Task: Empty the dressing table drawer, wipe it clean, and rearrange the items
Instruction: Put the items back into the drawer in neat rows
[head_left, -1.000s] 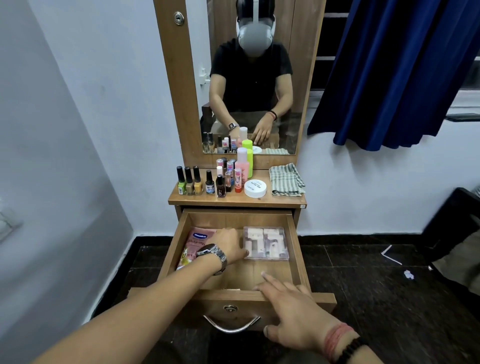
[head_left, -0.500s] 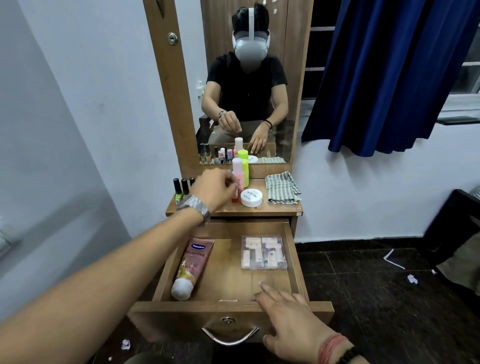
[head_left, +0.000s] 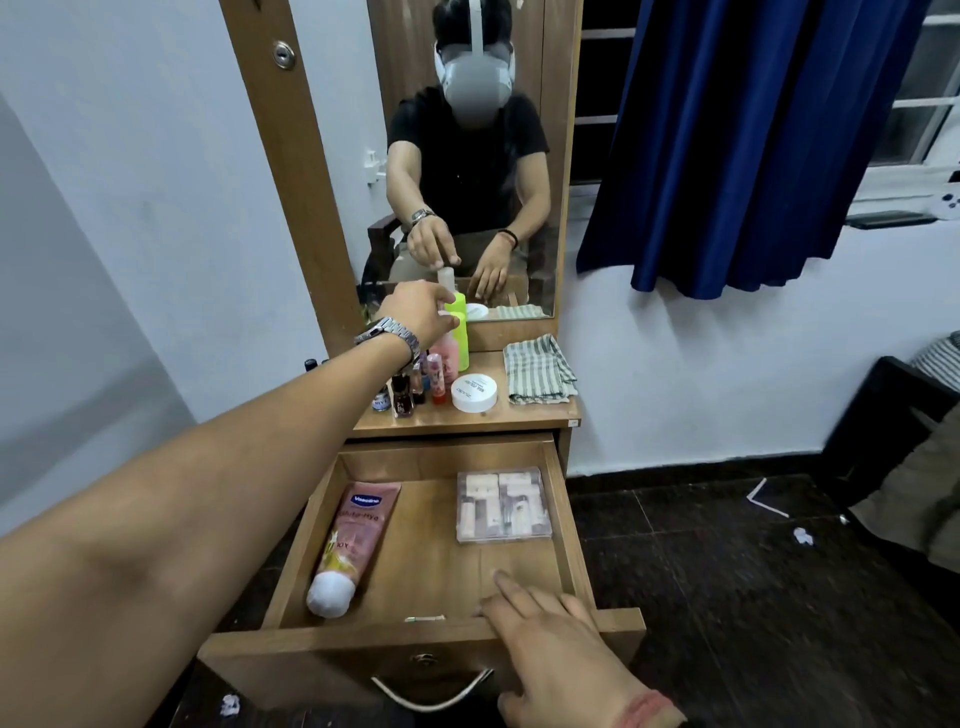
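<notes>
The wooden drawer (head_left: 570, 525) stands pulled out. A pink lotion tube (head_left: 358, 530) lies along its left side, white cap toward me. A clear plastic case (head_left: 503, 505) lies at its back right. My left hand (head_left: 420, 312) reaches over the tabletop, fingers closed on the top of a pink bottle (head_left: 448, 356); the mirror shows them pinching its white cap. A green bottle (head_left: 460, 319) stands right behind it. My right hand (head_left: 550, 649) rests flat on the drawer's front edge, fingers straight.
The tabletop holds several small nail polish bottles (head_left: 404, 396), a round white jar (head_left: 474, 393) and a folded striped cloth (head_left: 537, 370). The mirror (head_left: 467, 156) rises behind them. A blue curtain (head_left: 737, 145) hangs at right. Paper scraps (head_left: 802, 535) lie on the dark floor.
My left hand left the drawer, rose to the tabletop and closed on the pink bottle's top. The lotion tube now lies uncovered in the drawer. My right hand stayed put.
</notes>
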